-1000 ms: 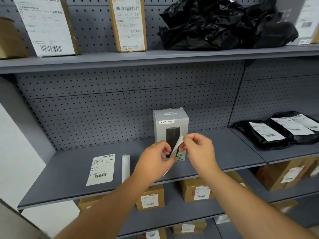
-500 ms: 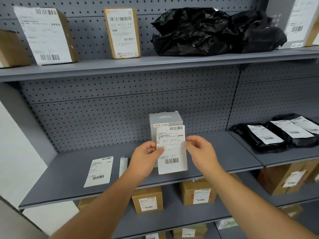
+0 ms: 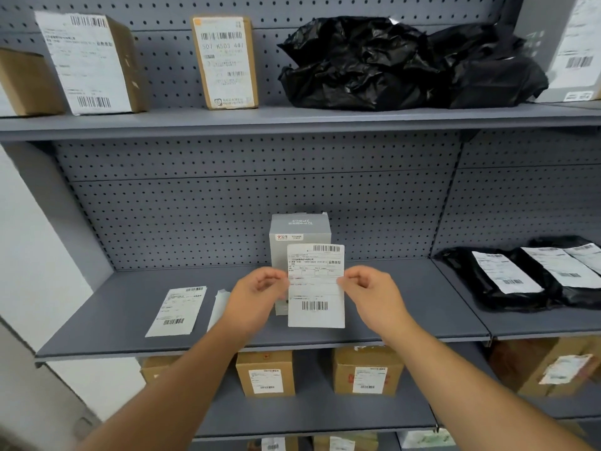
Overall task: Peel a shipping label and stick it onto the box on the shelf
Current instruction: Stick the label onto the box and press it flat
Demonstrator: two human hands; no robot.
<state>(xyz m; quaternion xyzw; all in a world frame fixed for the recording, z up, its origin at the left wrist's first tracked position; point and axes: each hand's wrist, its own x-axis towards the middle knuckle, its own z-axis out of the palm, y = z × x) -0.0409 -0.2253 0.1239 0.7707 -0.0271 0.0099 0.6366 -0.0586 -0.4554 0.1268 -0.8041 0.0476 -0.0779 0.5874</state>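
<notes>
Grey shelving [image 3: 406,307] fills the view. Nearest, left hand [image 3: 257,294] and right hand [image 3: 367,292] pinch the label [image 3: 316,288] edges, upright before the box [image 3: 299,236]. Best square it, then press top-down.

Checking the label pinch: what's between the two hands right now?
In the head view, the shipping label spans the gap, pinched at its edges by the left hand and right hand. The grey box stands behind it.
</notes>
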